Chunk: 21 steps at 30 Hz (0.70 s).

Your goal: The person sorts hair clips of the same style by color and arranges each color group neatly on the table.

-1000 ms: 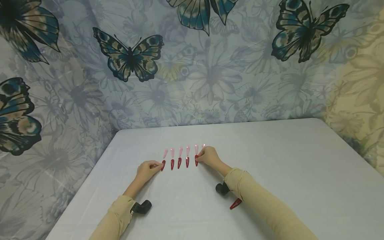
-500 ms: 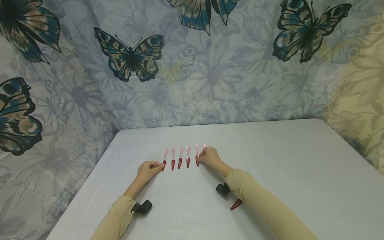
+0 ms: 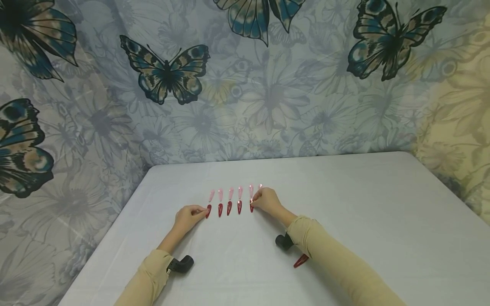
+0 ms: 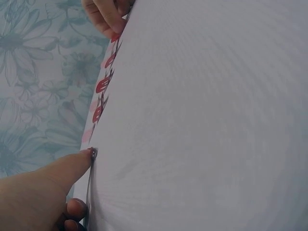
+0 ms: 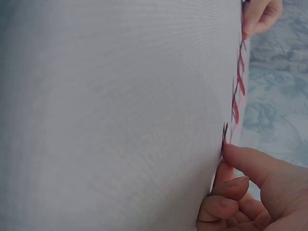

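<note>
Two rows of snap hair clips lie on the white table, pink clips point(image 3: 231, 193) behind and red clips point(image 3: 229, 208) in front. At the row's left end, my left hand point(image 3: 188, 217) pinches the leftmost red hair clip point(image 3: 208, 211) between thumb and fingers. My right hand point(image 3: 269, 200) holds the rightmost red hair clip point(image 3: 251, 208) of the front row by its side and partly covers the last pink clip point(image 3: 260, 185). Close up in the right wrist view, the thumb point(image 5: 250, 161) touches that clip's end. The left thumb point(image 4: 72, 166) rests against its clip in the left wrist view.
Another red hair clip point(image 3: 300, 260) lies apart, partly under the right forearm. White cloth covers the table point(image 3: 363, 204). Behind it hangs a butterfly-patterned curtain point(image 3: 268, 106). Black wrist cameras point(image 3: 181, 264) stick out from both sleeves.
Both hands stay at the same two red clips. Only a very slight shift of the whole view shows; the clips keep their places.
</note>
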Each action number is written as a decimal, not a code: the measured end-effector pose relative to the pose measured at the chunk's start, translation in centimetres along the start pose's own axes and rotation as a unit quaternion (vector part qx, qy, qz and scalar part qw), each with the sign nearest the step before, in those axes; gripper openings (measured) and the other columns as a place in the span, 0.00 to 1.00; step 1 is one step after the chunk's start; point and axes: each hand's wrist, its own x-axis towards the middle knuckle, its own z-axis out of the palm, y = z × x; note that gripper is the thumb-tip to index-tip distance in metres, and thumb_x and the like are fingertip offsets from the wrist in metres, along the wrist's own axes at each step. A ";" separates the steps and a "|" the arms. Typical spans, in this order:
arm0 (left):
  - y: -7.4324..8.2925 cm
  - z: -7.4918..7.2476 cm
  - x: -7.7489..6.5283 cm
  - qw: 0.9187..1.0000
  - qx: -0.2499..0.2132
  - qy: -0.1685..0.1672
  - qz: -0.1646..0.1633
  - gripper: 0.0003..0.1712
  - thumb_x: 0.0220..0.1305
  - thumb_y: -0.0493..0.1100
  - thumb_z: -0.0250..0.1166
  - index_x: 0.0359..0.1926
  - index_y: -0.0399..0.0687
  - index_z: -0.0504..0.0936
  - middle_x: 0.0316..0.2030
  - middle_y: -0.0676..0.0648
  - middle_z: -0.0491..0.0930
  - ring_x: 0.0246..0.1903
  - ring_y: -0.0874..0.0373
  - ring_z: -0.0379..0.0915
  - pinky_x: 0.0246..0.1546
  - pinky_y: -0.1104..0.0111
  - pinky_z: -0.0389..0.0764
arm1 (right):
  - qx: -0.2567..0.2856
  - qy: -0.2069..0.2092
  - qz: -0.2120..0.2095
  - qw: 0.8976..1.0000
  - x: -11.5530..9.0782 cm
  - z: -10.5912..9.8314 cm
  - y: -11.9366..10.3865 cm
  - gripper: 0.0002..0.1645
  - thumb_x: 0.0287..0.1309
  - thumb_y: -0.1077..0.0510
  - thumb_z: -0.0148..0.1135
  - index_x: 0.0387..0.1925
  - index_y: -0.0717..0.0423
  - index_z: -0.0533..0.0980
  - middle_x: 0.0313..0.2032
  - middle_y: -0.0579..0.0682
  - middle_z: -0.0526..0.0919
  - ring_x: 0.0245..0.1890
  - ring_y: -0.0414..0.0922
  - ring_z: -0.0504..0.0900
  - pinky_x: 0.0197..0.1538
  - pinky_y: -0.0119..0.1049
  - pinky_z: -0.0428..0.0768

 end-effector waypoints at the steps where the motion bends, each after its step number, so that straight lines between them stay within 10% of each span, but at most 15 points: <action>1: 0.0 0.0 0.0 1.000 0.000 0.000 0.000 0.07 0.51 0.45 0.68 0.26 0.45 0.85 0.10 0.57 0.62 0.16 0.60 0.55 0.23 0.67 0.58 | -0.002 0.002 -0.001 1.000 0.0 0.0 0.0 0.07 0.40 0.65 0.70 0.18 0.61 0.77 0.19 0.46 0.74 0.24 0.42 0.70 0.29 0.34 0.69; 21: 0.2 0.0 0.0 1.000 0.005 -0.004 -0.007 0.07 0.51 0.45 0.68 0.26 0.45 0.85 0.15 0.55 0.71 0.19 0.61 0.60 0.26 0.66 0.61 | -0.007 0.004 -0.008 1.000 -0.1 -0.2 0.1 0.06 0.40 0.65 0.68 0.24 0.59 0.77 0.24 0.48 0.75 0.25 0.43 0.70 0.28 0.33 0.68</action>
